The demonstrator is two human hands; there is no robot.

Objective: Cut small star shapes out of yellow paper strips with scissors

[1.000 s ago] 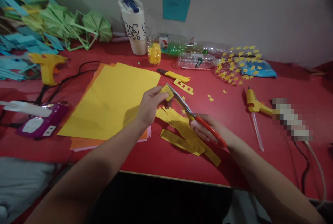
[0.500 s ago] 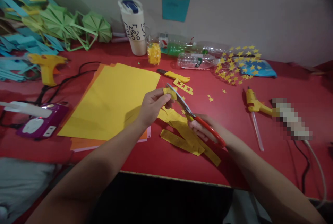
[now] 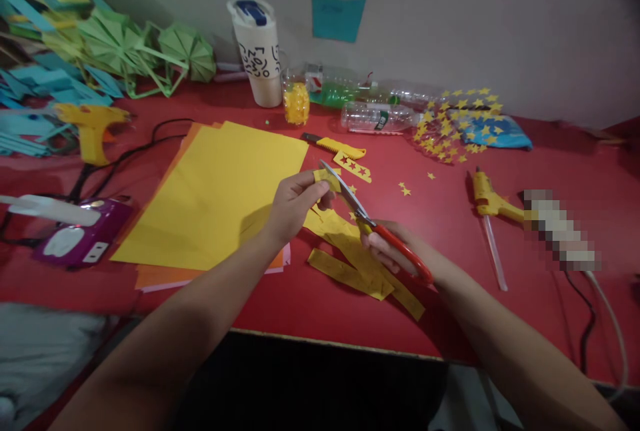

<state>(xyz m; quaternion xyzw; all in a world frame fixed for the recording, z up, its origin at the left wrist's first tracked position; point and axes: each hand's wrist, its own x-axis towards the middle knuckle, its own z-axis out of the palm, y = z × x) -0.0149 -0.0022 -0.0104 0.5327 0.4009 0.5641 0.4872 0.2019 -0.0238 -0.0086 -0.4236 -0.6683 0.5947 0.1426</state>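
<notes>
My left hand (image 3: 303,196) pinches a small piece of yellow paper (image 3: 327,180) between thumb and fingers. Red-handled scissors (image 3: 403,251) are gripped in my right hand (image 3: 387,247), their blades pointing up and left against that piece. Under the scissors lie several yellow paper strips (image 3: 345,274) on the red table. Just beyond them rests a yellow strip with star-shaped holes (image 3: 353,167), beside a yellow utility knife (image 3: 335,146). Small yellow paper stars (image 3: 405,191) are scattered to the right. A stack of yellow paper sheets (image 3: 215,184) lies left, partly behind my left arm.
A yellow glue gun (image 3: 485,194) lies at right, another glue gun (image 3: 93,127) at left by a purple power box (image 3: 80,234). Along the wall stand a white tumbler (image 3: 257,51), a plastic bottle (image 3: 377,117) and a star-covered clear piece (image 3: 455,127). Cables cross the left side.
</notes>
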